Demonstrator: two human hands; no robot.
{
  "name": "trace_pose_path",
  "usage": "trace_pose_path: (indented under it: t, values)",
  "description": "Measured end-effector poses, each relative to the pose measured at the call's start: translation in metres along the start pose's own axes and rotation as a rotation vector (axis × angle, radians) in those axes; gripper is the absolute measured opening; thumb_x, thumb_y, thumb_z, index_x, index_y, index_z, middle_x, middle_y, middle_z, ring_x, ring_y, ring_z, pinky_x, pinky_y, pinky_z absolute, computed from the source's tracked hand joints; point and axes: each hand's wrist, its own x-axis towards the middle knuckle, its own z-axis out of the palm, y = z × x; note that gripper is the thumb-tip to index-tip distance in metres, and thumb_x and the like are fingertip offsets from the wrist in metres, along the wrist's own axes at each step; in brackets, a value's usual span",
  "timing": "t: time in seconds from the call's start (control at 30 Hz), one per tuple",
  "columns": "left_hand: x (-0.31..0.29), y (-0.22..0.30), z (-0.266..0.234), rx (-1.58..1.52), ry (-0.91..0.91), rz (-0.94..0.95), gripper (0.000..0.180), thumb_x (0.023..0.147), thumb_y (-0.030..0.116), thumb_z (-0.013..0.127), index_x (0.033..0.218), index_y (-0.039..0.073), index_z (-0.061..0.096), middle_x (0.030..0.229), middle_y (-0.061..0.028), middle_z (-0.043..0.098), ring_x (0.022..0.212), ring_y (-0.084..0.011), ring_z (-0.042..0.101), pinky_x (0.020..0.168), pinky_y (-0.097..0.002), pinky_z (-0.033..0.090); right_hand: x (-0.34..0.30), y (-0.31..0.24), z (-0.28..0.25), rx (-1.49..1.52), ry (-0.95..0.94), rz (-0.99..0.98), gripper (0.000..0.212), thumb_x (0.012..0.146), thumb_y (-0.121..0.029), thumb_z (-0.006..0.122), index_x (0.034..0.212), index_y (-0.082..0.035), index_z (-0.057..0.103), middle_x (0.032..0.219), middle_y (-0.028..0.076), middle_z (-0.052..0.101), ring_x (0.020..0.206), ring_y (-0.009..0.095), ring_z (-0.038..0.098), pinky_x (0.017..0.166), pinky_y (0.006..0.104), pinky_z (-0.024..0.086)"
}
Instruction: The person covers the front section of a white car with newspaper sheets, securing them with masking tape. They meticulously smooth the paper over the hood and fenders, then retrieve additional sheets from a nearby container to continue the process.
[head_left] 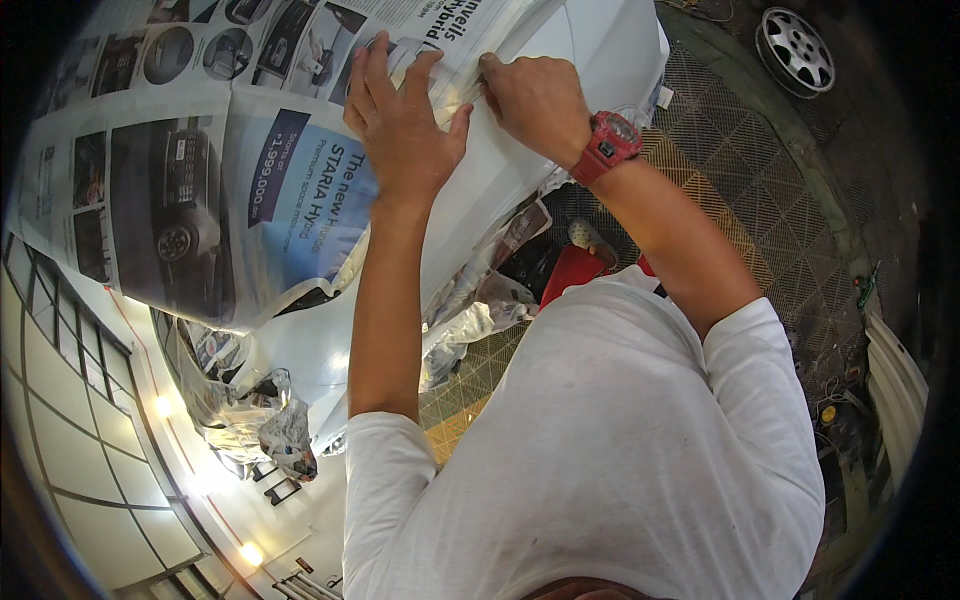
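Observation:
A large sheet of newspaper (pixel 335 205) with printed car pictures covers a white car body panel (pixel 440 262), probably part of the front end. My left hand (pixel 408 140) lies on the paper near its right edge, fingers spread and pressing lightly. Just to its right, my right hand (pixel 537 105) is closed at the paper's border, knuckles up and thumb toward the seam. Whatever its fingertips pinch is hidden beneath the hand. A red watch (pixel 606 148) circles my right wrist. Bare white panel (pixel 590 45) continues beyond the right hand.
Crumpled newspaper and clear plastic (pixel 475 310) hang along the car's lower side. Patterned floor tiles (pixel 715 130) lie to the right. A silver wheel (pixel 795 52) rests at the far right, and a bundled plastic wrap (pixel 288 430) hangs lower left.

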Motion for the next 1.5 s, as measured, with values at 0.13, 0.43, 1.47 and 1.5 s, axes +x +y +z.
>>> trace_pose_path:
  t: [0.13,0.43,1.47,1.5]
  values:
    - [0.006,0.006,0.008,-0.023,0.03,-0.022,0.084,0.076,0.04,0.094,0.148,0.023,0.055,0.168,-0.0209,0.021,0.158,-0.0466,0.014,0.118,-0.0664,0.021,-0.005,0.003,0.004,-0.003,-0.008,-0.026,0.025,0.095,-0.024,0.069,0.11,-0.005,0.067,0.073,0.014,0.072,0.067,0.036,0.073,0.058,0.047,0.055]
    - [0.013,0.001,0.013,-0.005,-0.058,-0.085,0.099,0.076,0.045,0.094,0.158,0.027,0.043,0.173,-0.0284,0.005,0.161,-0.0522,-0.002,0.122,-0.0722,0.005,-0.018,0.029,-0.013,-0.035,-0.053,-0.062,0.024,0.105,-0.028,0.061,0.116,-0.007,0.064,0.07,0.015,0.069,0.061,0.035,0.07,0.057,0.0477,0.053]
    - [0.059,0.06,0.052,0.348,-0.109,0.236,0.099,0.071,0.019,0.079,0.161,0.035,0.042,0.178,-0.0136,0.017,0.165,-0.0345,0.009,0.124,-0.0708,-0.001,-0.236,0.135,0.024,0.829,0.012,1.033,0.03,0.109,-0.032,0.057,0.108,-0.003,0.066,0.062,0.004,0.065,0.052,0.014,0.058,0.057,0.0329,0.047]
    - [0.061,0.066,0.051,0.387,-0.152,0.235,0.101,0.071,0.016,0.078,0.163,0.034,0.04,0.178,-0.0142,0.016,0.165,-0.0346,0.011,0.125,-0.0706,0.001,-0.237,0.137,0.024,0.837,0.024,1.031,0.03,0.109,-0.032,0.057,0.108,-0.003,0.066,0.062,0.004,0.065,0.053,0.014,0.059,0.057,0.0329,0.047]
